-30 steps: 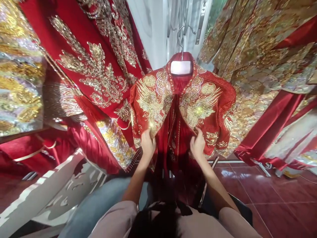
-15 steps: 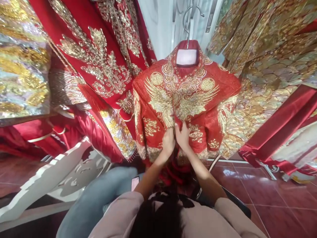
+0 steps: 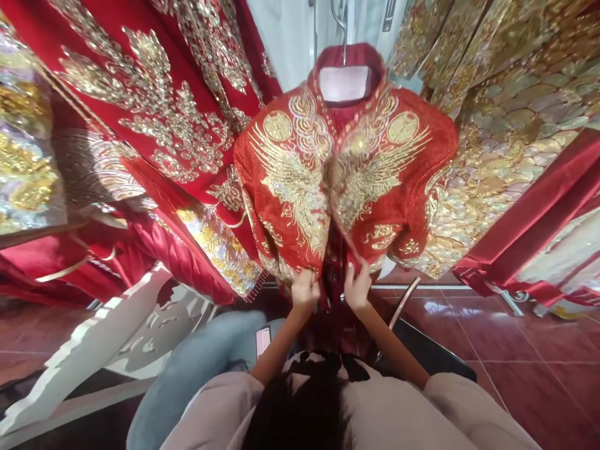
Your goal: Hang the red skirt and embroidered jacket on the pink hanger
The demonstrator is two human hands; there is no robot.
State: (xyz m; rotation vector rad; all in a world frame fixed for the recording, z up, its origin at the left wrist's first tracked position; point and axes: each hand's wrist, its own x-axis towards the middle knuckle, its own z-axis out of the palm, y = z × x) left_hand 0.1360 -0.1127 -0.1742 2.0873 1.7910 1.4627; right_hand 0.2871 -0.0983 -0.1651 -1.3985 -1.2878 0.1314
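A red jacket [image 3: 290, 181] with gold embroidered wings and round emblems hangs on a metal hanger [image 3: 345, 31] in front of me. My left hand [image 3: 305, 289] is closed on the lower front edge of its left panel. With thumb and fingers, my right hand [image 3: 357, 285] grips the lower corner of the right panel. The two front panels are parted at the bottom, and dark red shows between them. A white label [image 3: 344, 84] sits inside the collar.
Red cloth with gold sequin work [image 3: 154, 112] hangs on the left, and gold patterned garments [image 3: 506, 137] hang on the right. A white carved panel [image 3: 107, 337] stands lower left. A phone [image 3: 263, 342] rests by my leg. Reddish tiles [image 3: 515, 375] cover the floor.
My hands have moved apart and lower, drawing the jacket's front panels open at the bottom. The jacket now looks larger and nearer in view.
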